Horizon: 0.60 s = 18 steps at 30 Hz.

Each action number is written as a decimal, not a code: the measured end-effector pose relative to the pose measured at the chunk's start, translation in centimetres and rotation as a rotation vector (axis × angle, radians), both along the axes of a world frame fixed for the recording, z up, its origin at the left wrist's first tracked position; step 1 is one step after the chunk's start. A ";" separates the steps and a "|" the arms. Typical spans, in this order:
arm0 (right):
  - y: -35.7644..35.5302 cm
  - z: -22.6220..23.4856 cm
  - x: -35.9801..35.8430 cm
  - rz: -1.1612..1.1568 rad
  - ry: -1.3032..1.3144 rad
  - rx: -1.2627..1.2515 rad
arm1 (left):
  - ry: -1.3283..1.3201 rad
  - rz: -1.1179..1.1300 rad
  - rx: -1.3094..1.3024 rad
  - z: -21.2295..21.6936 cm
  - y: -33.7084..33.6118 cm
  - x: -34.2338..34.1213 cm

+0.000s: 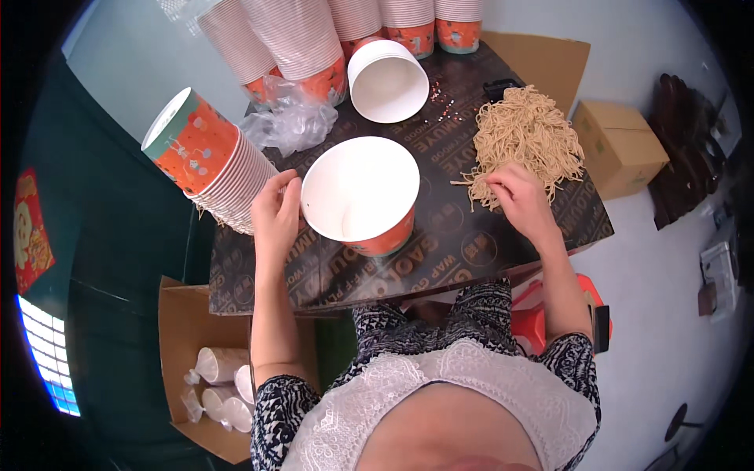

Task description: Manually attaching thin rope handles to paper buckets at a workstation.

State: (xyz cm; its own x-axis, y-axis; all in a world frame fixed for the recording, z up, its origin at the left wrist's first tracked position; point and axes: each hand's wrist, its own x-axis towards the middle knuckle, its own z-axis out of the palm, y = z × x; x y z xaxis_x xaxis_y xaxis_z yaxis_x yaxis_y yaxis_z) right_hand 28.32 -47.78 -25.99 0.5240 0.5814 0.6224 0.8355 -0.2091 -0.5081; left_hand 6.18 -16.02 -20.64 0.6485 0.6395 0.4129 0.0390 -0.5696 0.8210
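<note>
Two bare hands work at a dark, print-covered table (338, 286), one on either side of a white-lined tub (361, 184) that stands upright near the middle of the tabletop, its wide mouth tipped into view and its orange side showing below the rim. The left hand (276, 210) is at the left of this tub, fingers bent and thumb close to the rim; I cannot tell whether it touches or grips the tub. Just beyond that hand, a leaning stack of nested tubs (216, 161) tilts at the table's left side, its topmost piece orange and green, with a few tan strands showing along the lower side. The right hand (520, 202) is at the near edge of a loose heap of thin tan strands (526, 129), its fingers bent in toward the thumb; whether a strand is pinched between them I cannot tell. Behind the upright tub, another white tub (390, 88) leans over with its mouth toward the person, close to a crumpled clear plastic bag (290, 122). Small red and white bits (444, 106) lie scattered between that tub and the heap. Several tall stacks of tubs (294, 39) line the far edge. At the right a closed cardboard box (620, 149) sits past the table, and below left an open carton (177, 330) contains white, plastic-wrapped tubs (224, 365).
</note>
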 end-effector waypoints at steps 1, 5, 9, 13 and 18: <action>-0.1 -0.2 0.3 0.026 -0.132 -0.072 | -0.022 0.019 -0.027 -0.2 -0.2 -0.5; 0.2 -0.4 0.5 0.145 -0.318 -0.235 | -0.147 0.122 0.013 -0.3 -2.4 -2.2; 1.3 0.0 0.4 0.231 -0.449 -0.328 | -0.203 0.107 -0.035 -1.2 -3.7 -3.5; 2.2 -0.4 1.0 0.269 -0.538 -0.378 | -0.260 0.078 -0.028 -1.9 -4.6 -4.1; 3.8 -1.9 0.8 0.328 -0.528 -0.319 | -0.306 0.070 0.061 -1.3 -6.1 -4.7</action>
